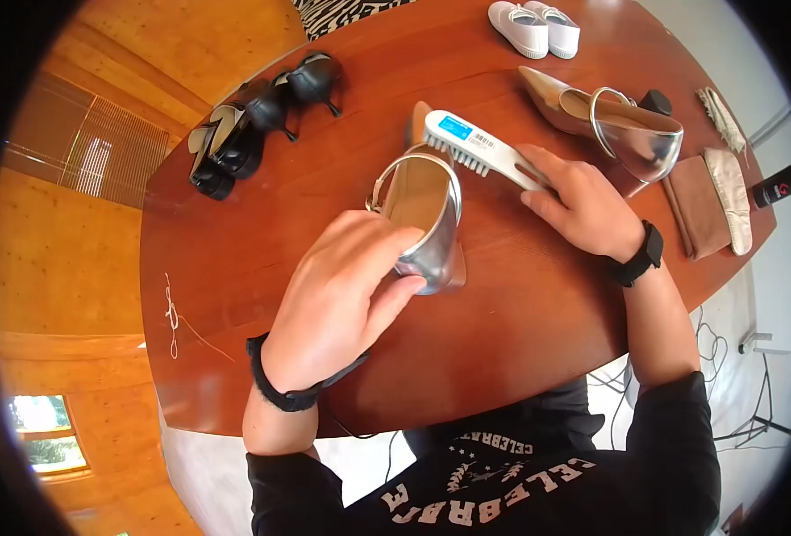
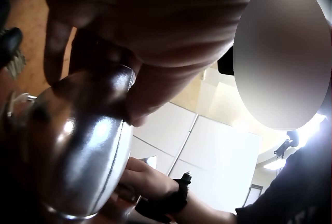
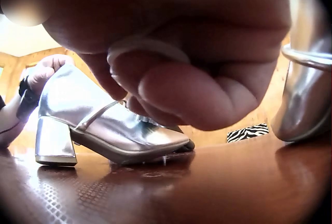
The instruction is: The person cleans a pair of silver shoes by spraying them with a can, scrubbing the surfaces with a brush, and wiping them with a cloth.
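One curved brown surface adjoins a wooden wall. Near its middle sits a silver shoe, heel pinched by the left hand; the right hand grips a brush by the toe, bristle contact hard to judge. Black shoes line the left edge; bare wood separates shoe and near edge.

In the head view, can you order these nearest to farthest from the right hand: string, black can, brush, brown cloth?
1. Brush, held in the right hand.
2. Brown cloth, right of the hand.
3. Black can, farther right.
4. String, away on the left.
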Available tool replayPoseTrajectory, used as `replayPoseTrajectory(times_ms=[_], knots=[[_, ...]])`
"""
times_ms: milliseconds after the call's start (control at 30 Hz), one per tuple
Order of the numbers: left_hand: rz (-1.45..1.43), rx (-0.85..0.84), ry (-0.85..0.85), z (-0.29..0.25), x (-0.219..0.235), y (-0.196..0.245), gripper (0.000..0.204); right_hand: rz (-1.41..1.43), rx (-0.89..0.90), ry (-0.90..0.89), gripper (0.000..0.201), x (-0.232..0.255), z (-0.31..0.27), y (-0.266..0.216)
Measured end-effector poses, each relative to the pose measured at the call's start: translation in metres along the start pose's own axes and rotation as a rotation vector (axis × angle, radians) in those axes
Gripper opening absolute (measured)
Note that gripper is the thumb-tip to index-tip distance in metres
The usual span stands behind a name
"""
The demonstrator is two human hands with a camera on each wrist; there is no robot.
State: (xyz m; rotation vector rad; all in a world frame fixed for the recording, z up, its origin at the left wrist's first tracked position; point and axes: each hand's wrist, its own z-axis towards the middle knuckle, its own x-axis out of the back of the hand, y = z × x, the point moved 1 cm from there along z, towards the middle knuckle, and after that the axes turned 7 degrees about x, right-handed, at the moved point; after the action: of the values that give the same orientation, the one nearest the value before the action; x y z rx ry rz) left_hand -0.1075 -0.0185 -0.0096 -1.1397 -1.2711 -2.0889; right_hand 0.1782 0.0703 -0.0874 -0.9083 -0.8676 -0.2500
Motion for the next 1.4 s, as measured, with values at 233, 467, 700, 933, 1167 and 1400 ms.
replayPoseTrajectory(times_ms=[233, 467, 700, 933, 1167, 1400], knots=[[-0.01, 0.003, -0.033, 0.001, 0.0, 0.003, 0.04, 0.018, -0.054, -0.069, 0.042, 0.004, 0.001, -0.006], [-0.024, -0.036, -0.153, -0.003, 0.002, 0.006, 0.036, 0.02, -0.03, 0.009, 0.044, 0.0, 0.001, 0.0], [-0.056, -0.12, -0.287, -0.009, 0.008, 0.016, 0.032, -0.071, -0.135, 0.028, 0.045, 0.003, 0.0, 0.009], [-0.008, 0.032, -0.288, -0.012, 0.025, -0.002, 0.034, 0.058, 0.051, -0.007, 0.044, 0.005, -0.001, -0.008], [-0.021, 0.264, -0.356, -0.014, 0.038, -0.028, 0.037, 0.032, -0.016, -0.016, 0.046, 0.009, 0.0, -0.001], [-0.024, 0.259, -0.378, -0.014, 0.038, -0.034, 0.039, 0.131, 0.086, -0.107, 0.046, 0.007, -0.002, 0.001]])
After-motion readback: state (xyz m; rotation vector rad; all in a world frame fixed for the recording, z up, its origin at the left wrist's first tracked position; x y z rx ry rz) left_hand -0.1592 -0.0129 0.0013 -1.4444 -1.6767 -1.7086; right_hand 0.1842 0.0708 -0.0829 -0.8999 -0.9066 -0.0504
